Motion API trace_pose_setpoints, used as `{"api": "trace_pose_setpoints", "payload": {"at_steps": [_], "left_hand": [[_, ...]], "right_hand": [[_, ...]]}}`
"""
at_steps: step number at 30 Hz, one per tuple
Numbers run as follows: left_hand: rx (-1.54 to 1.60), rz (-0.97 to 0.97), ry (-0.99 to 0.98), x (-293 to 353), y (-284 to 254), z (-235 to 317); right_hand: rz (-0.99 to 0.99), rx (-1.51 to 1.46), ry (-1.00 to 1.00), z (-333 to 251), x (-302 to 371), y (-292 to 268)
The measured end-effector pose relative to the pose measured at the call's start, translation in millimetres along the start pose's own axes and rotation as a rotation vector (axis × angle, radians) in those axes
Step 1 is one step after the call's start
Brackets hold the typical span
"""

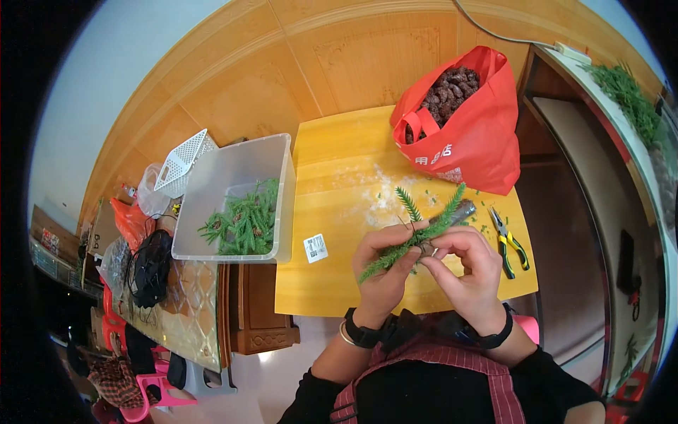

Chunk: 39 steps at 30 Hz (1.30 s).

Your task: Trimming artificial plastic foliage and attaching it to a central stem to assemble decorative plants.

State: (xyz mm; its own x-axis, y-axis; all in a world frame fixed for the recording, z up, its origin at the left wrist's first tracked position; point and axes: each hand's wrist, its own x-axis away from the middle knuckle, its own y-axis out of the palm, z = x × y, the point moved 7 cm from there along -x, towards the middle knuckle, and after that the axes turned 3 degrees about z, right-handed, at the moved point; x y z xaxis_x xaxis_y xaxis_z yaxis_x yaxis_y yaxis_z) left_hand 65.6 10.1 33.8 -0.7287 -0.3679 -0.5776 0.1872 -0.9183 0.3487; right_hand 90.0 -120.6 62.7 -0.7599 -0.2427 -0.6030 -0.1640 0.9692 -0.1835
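Observation:
In front of my chest, above the table's near edge, I hold a green needle-leaved pine sprig [445, 215] with several branches. My left hand [383, 263] is closed around its lower part, and one branch end sticks out below the fingers. The fingers of my right hand [467, 263] pinch together at the sprig's middle, where thin dark wire-like strands show. Exactly what lies between those fingertips is partly hidden. Pliers [508, 244] with yellow-and-black handles lie to the right of my right hand. Behind the sprig rests a dark grey cylindrical thing [462, 210], partly covered.
A red bag [470, 152] full of brown pine cones [452, 92] stands at the back right of the yellow table [332, 191]. To the left, a clear plastic bin [282, 212] contains green sprigs [247, 222]. A white label [316, 248] and green scraps lie on the table.

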Motion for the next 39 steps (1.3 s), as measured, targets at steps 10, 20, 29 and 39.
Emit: {"api": "trace_pose_setpoints", "payload": {"at_steps": [10,20,29,39], "left_hand": [[-0.005,-0.16,0.032,-4,5,5],[-0.185,-0.069,0.187,-5,-5,20],[-0.33,-0.212,0.248,-2,3,30],[-0.242,-0.32,0.043,1,6,35]], "right_hand": [[0.019,-0.027,-0.004,6,2,-3],[-0.185,0.043,0.005,-11,-8,-5],[-0.337,-0.029,0.05,-16,-33,-4],[-0.679,-0.495,0.426,7,-37,14]]}}
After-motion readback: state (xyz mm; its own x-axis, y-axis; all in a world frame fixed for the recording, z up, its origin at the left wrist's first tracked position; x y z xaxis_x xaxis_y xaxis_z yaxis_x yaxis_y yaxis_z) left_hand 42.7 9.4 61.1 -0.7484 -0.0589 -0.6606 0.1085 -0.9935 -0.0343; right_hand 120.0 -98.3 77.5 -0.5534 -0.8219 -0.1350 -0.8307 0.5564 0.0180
